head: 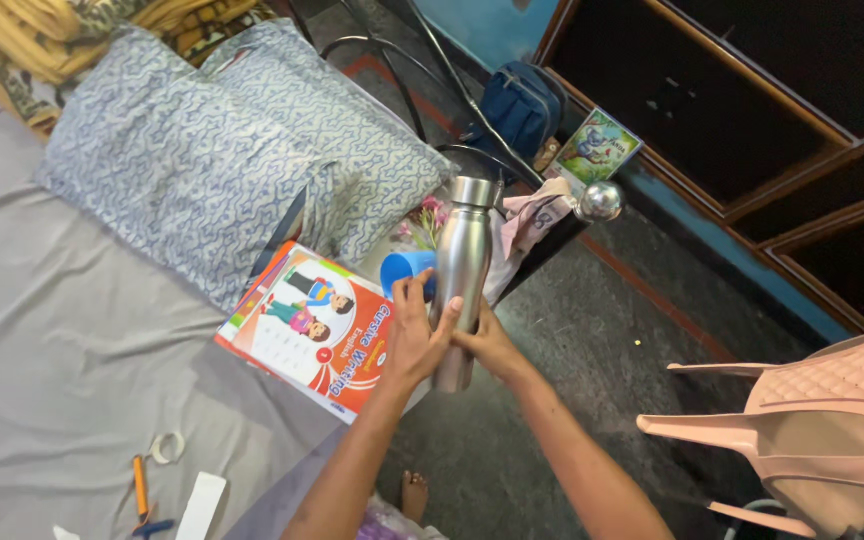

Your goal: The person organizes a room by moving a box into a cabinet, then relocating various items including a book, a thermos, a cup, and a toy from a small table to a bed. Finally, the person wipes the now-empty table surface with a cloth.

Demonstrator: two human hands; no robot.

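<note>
Grey bedsheet (62, 350) fills the left. Both hands clench the tall steel bottle (460, 270) — left hand (414, 335) in front, right hand (487, 345) half hidden behind it, as is the blue plastic cup (404, 270).

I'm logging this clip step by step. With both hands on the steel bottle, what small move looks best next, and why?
Probably lift the steel bottle a little, straight up. Both the left hand and right hand grip its lower half, it stands upright, and the blue cup sits close beside it, so tilting could knock that.
</note>
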